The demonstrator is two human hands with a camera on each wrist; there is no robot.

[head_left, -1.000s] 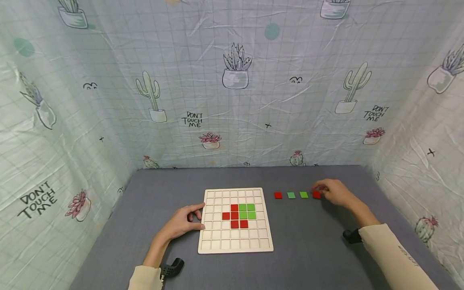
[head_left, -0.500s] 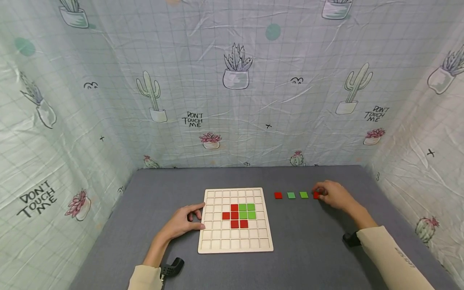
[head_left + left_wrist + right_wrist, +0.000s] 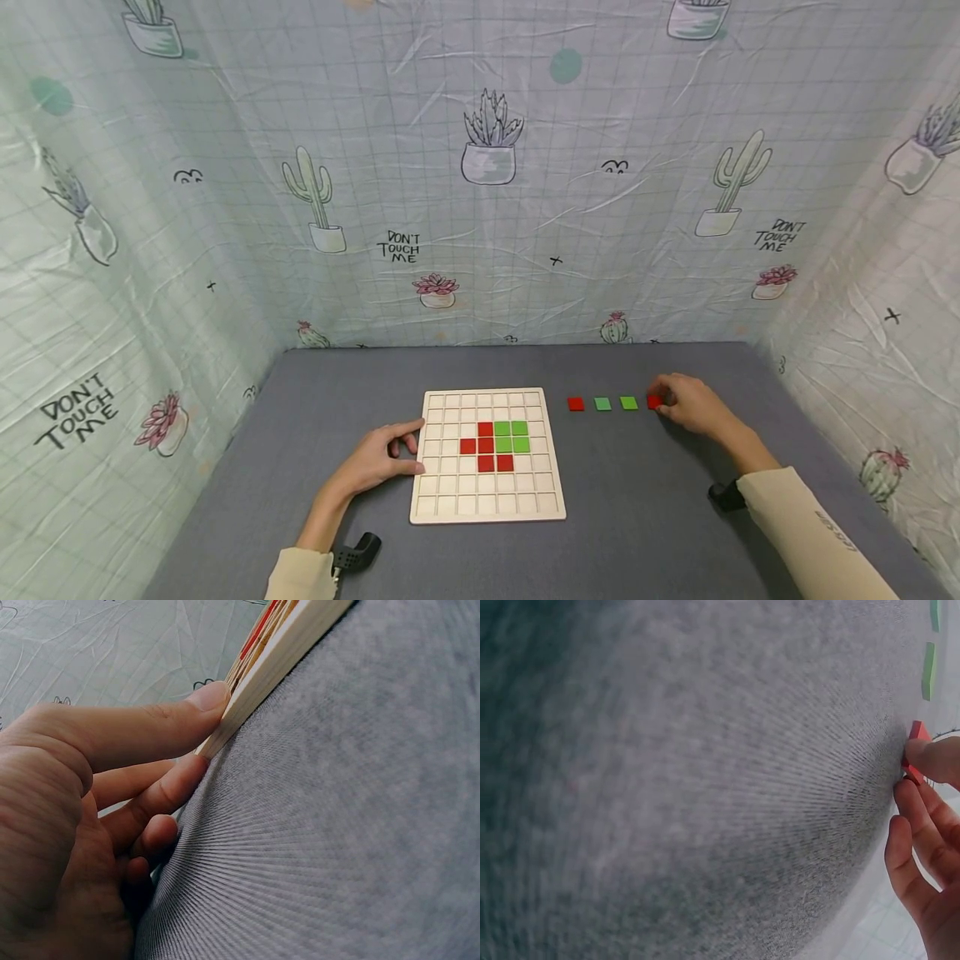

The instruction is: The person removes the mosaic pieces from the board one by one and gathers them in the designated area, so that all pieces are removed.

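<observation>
My left hand [image 3: 375, 457] touches the left edge of a pale wooden grid board [image 3: 450, 506], thumb and index finger spread apart along it. In the left wrist view the thumb [image 3: 142, 735] lies straight against the board's wooden edge [image 3: 277, 671]. Red tiles [image 3: 486, 446] and green tiles [image 3: 512, 437] fill several squares near the board's middle. At the right end of a row of tiles, my right hand [image 3: 693, 404] pinches a red square tile [image 3: 654, 402] at the table surface. Its thumb and fingers partly cover this tile [image 3: 916, 733] in the right wrist view.
Left of the pinched tile, a light green tile [image 3: 628, 403], a darker green tile [image 3: 602, 404] and another red tile [image 3: 575, 404] lie spaced in a row. Grey cloth covers the table [image 3: 637, 517]. A printed curtain [image 3: 480, 217] encloses the back and sides.
My right hand has shifted slightly and its fingers have closed in on the end red tile, covering more of it. The left hand and the board stay in place.
</observation>
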